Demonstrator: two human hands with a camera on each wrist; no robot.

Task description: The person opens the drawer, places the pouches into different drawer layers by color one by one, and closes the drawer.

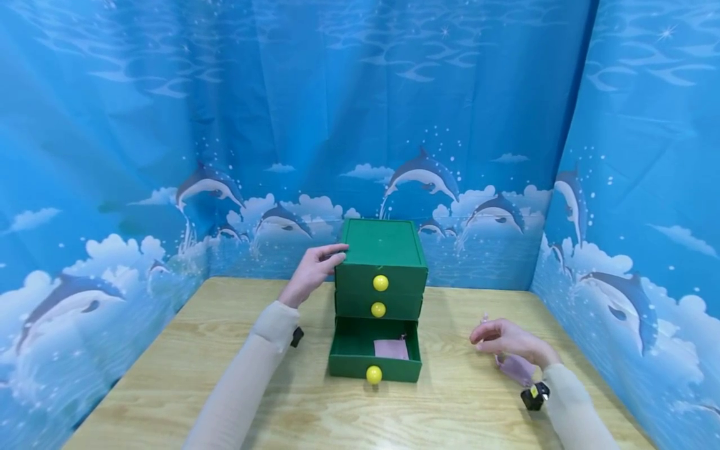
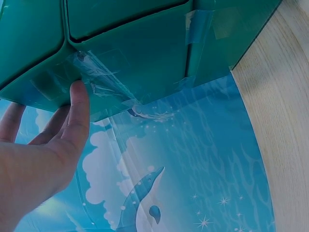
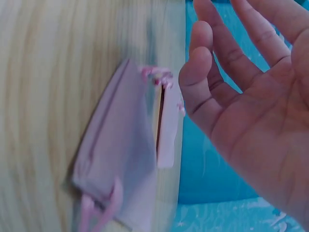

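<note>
A green drawer cabinet (image 1: 385, 244) with yellow knobs stands on the table. My left hand (image 1: 316, 269) touches its upper left side; in the left wrist view the thumb (image 2: 79, 104) rests against the cabinet wall. The bottom drawer (image 1: 374, 367) is pulled out, and a small lilac drawstring pouch (image 1: 390, 349) lies inside it. At the right my right hand (image 1: 512, 339) hovers above the table with loosely bent fingers and holds nothing. Beneath it lies another lilac pouch (image 3: 120, 140), partly hidden in the head view. A paler pink piece (image 3: 167, 128) with cord shows beyond that pouch.
The light wooden table (image 1: 450, 412) carries the cabinet in its middle. Blue dolphin-print curtains (image 1: 315, 125) hang behind and on both sides. The upper two drawers, with yellow knobs (image 1: 380, 283), are closed.
</note>
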